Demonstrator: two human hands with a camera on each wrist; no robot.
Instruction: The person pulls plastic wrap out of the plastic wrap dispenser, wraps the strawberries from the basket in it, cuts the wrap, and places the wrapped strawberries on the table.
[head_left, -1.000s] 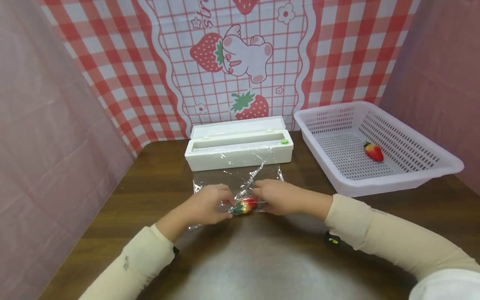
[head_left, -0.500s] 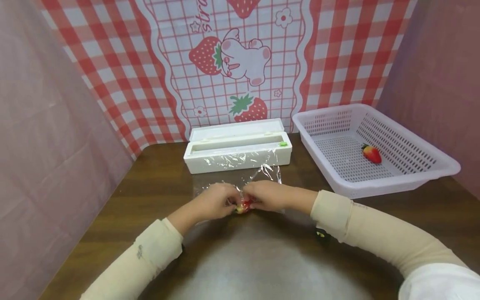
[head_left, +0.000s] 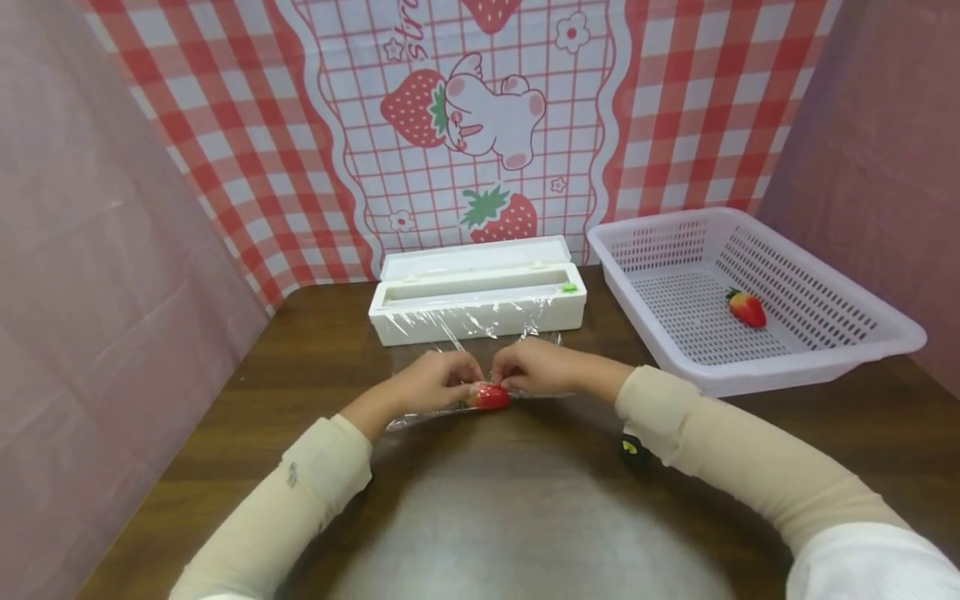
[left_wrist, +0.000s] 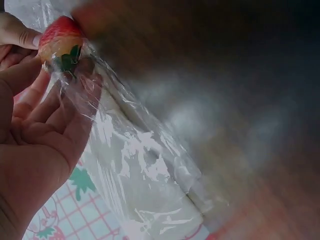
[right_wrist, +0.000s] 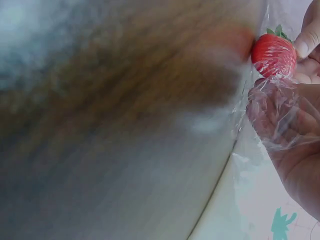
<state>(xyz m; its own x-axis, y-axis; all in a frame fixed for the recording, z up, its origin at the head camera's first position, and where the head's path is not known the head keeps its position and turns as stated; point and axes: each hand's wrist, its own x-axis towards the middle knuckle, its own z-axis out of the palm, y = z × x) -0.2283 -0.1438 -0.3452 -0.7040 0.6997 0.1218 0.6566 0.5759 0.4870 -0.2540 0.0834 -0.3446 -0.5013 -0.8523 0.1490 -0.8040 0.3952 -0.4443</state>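
Note:
A red strawberry (head_left: 491, 396) with a pale, leafy end sits in clear plastic wrap above the wooden table. My left hand (head_left: 435, 382) pinches it at the leafy side; in the left wrist view the thumb and fingers lie around the green leaves. From the other side my right hand (head_left: 542, 367) grips its red end through the film, and the fingers show behind crinkled plastic wrap (right_wrist: 285, 117) in the right wrist view. The sheet runs back from the hands to a white wrap dispenser box (head_left: 480, 321), whose lid stands raised. Some fingertips are hidden by the strawberry and hands.
At the right stands a white perforated basket (head_left: 705, 367) with another strawberry (head_left: 747, 308) inside. A green slider (head_left: 569, 287) sits at the box's right end. Behind hangs a red checked cloth (head_left: 675, 108); pink drapes (head_left: 97, 292) flank the dark table (head_left: 525, 500).
Both hands have closed in on the strawberry and moved slightly away from me, toward the box. The strawberry has turned, showing more red, and the film's near edge is now gathered along it.

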